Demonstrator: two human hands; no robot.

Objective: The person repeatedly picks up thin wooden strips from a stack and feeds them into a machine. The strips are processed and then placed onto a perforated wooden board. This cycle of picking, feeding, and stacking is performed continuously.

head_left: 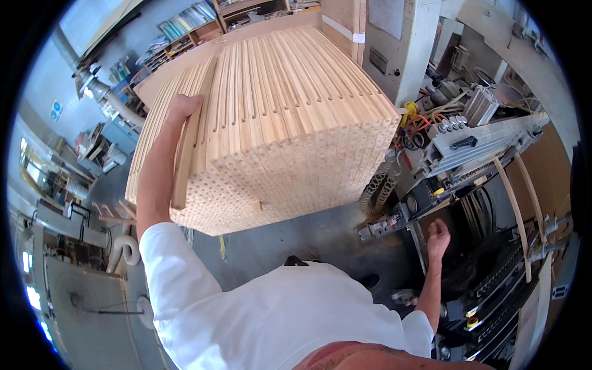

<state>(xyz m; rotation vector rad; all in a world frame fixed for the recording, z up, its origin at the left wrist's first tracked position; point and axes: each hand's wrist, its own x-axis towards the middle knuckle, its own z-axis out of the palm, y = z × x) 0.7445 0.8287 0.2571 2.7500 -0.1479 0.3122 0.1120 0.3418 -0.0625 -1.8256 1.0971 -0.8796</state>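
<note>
A big stack of light wooden slats (290, 117) with slots and holes fills the middle of the view. My left hand (183, 106) reaches up to its left side and grips one wooden slat (187, 161) that stands out from the stack's edge. My right hand (438, 233) hangs low to the right, fingers curled with nothing visible in them, near the front of a metal machine (475, 148). Two thin curved wooden strips (515, 203) rest on the machine to the right of that hand.
The machine on the right carries cables, hoses, coiled springs (377, 185) and rails. A white post (407, 43) stands behind the stack. Shelves with books (185, 21) line the back wall. Grey concrete floor (296, 237) lies below the stack; more machinery (80, 283) sits at the left.
</note>
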